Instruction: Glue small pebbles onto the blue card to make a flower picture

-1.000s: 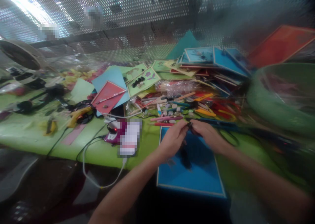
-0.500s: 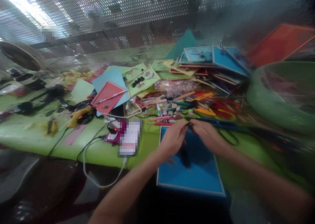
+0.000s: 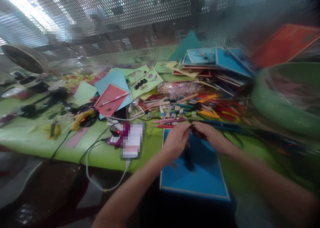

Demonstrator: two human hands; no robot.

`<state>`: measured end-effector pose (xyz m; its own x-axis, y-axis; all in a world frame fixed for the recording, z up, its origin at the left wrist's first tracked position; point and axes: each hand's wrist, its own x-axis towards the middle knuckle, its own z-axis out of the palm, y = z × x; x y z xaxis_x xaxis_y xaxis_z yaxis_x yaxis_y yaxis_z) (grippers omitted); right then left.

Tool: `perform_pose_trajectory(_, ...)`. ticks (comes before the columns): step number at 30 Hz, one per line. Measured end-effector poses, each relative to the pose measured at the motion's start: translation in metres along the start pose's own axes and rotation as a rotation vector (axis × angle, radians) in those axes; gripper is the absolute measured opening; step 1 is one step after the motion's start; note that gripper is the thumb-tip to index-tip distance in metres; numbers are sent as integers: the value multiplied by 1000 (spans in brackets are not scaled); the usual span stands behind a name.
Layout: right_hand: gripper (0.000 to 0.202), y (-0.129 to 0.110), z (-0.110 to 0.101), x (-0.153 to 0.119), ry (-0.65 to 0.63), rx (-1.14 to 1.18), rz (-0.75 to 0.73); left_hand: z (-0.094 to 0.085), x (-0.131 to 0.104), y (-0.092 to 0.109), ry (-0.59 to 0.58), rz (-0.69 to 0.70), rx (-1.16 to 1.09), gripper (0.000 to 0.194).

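Above the far edge of a blue board with a pale border [image 3: 200, 181], my two hands meet fingertip to fingertip. My left hand [image 3: 177, 139] is closed, its fingers pinching a small dark piece [image 3: 192, 126]. From the other side my right hand [image 3: 208, 136] is closed on the same piece; what it is cannot be made out, as the fingers cover most of it. On the board below lies a black elongated shape [image 3: 188, 159], blurred, with a faint greyish mark [image 3: 173, 165] to its left.
Beyond my hands lie several pens and sticks [image 3: 170, 121] and orange-handled scissors [image 3: 210, 114]. Framed pictures [image 3: 205, 56] are stacked behind. A green basin [image 3: 287, 94] stands right. Leftward are a phone [image 3: 133, 141] on a white cable and a yellow glue gun [image 3: 81, 119].
My right hand has turned slightly, its fingers curling more around the dark piece. My left hand stays nearly still. The view has shifted very slightly.
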<state>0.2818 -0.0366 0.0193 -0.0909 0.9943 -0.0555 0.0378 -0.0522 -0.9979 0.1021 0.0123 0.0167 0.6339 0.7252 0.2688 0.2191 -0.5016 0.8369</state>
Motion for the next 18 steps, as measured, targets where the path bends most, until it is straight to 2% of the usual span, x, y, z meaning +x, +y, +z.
perform_pose_trajectory(4,24,-5,1,-1,-17,4,-11,0,-1,1,11,-14,-25,28)
perform_pose_trajectory(9,33,-9,3,-3,-14,-17,-35,0,1,3,-7,-20,-64,28)
perform_pose_trajectory(18,30,-7,3,-6,43,-144,-88,2,-1,3,-28,-78,-99,27)
